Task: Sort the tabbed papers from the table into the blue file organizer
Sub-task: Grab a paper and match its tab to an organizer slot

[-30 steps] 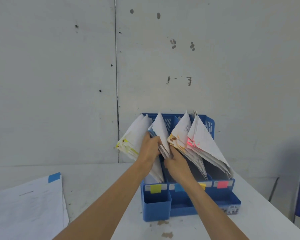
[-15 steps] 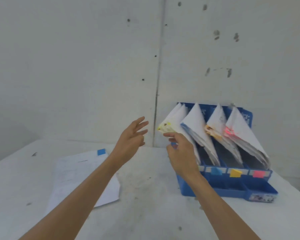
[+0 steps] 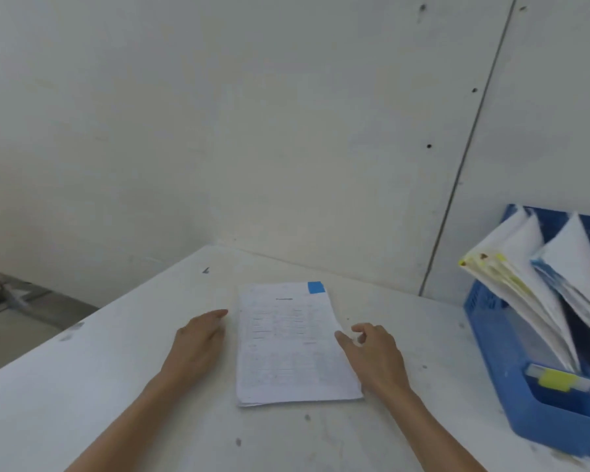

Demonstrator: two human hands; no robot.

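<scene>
A thin stack of white printed papers (image 3: 286, 345) with a blue tab (image 3: 316, 287) at its top right corner lies flat on the white table (image 3: 116, 386). My left hand (image 3: 198, 338) is open just left of the stack, fingers straight. My right hand (image 3: 377, 356) is at the stack's right edge, fingers loosely curled, its thumb touching the edge; it holds nothing. The blue file organizer (image 3: 511, 386) stands at the right, partly cut off, with yellow-tabbed papers (image 3: 511, 277) and blue-tabbed papers (image 3: 573, 264) leaning in its slots.
A grey wall (image 3: 286, 131) runs close behind the table. The table's left edge drops to the floor (image 3: 21, 321) at the far left. A yellow label (image 3: 556, 381) marks the organizer's front slot.
The view has swung left from the organizer to the papers on the table. Both hands left the organizer's papers and came down on either side of the blue-tabbed stack.
</scene>
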